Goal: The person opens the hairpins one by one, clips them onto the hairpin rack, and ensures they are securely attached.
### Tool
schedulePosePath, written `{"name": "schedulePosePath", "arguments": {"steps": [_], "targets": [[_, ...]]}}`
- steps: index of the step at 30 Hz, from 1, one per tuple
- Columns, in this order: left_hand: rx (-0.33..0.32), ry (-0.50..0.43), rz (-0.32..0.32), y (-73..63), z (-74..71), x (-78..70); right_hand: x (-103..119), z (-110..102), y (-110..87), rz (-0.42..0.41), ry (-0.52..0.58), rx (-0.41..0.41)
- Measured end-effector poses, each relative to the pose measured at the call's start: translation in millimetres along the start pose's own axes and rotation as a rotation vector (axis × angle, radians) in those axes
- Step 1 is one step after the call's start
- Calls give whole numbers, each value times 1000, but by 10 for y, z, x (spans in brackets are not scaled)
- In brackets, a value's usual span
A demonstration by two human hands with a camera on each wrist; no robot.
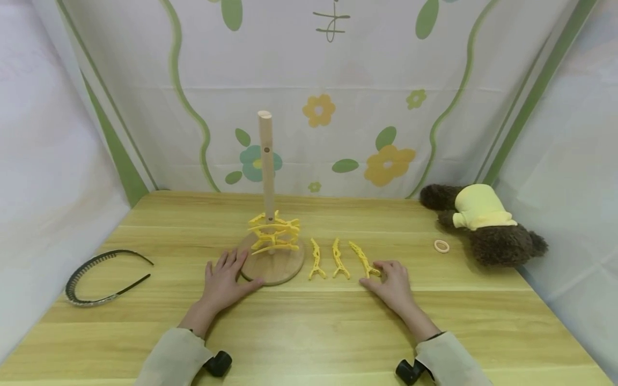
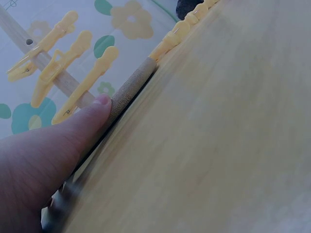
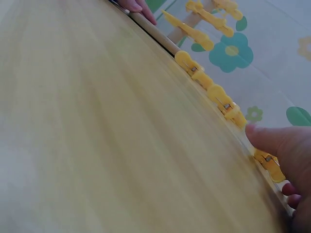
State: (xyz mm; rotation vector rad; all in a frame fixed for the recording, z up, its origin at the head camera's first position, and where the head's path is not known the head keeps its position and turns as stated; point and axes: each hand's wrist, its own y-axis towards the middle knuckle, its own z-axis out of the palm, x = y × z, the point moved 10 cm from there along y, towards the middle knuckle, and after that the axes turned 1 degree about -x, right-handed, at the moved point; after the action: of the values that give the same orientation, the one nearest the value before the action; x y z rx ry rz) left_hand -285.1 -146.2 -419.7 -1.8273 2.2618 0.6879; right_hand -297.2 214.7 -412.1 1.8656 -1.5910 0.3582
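In the head view, my left hand (image 1: 226,281) rests with straight, spread fingers on the left and front edge of a round wooden base (image 1: 272,273). An upright wooden post (image 1: 267,177) with dark holes rises from the base, and several yellow clothespins (image 1: 275,228) sit crosswise around its lower part. My right hand (image 1: 393,284) has thumb and fingers around the forked handle end of a yellow clothespin (image 1: 359,254) on the table. Two more clothespins lie to its left, one in the middle (image 1: 338,260) and one nearest the base (image 1: 316,260). Their metal springs show in the right wrist view.
A black toothed headband (image 1: 92,262) lies at the left of the wooden table (image 1: 309,332). A dark plush toy in a yellow shirt (image 1: 483,206) lies at the back right, near a small pale ring (image 1: 441,246). A flower-printed curtain (image 1: 357,64) hangs behind.
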Motion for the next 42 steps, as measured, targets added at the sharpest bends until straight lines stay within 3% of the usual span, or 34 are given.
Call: {"name": "schedulePosePath", "arguments": {"steps": [21,30,36,42], "targets": [[0,1,-4,-3,-4,19,-74,-47,45,37,-61,-24],[4,-7,0,4,4,-1,-174,-174,93,17,105,-35],[2,-7,-3,6,9,2,-264,-216,176,27,136,66],[-9,-6,1,1,-4,7,-66,-332,285,-56,138,126]]}}
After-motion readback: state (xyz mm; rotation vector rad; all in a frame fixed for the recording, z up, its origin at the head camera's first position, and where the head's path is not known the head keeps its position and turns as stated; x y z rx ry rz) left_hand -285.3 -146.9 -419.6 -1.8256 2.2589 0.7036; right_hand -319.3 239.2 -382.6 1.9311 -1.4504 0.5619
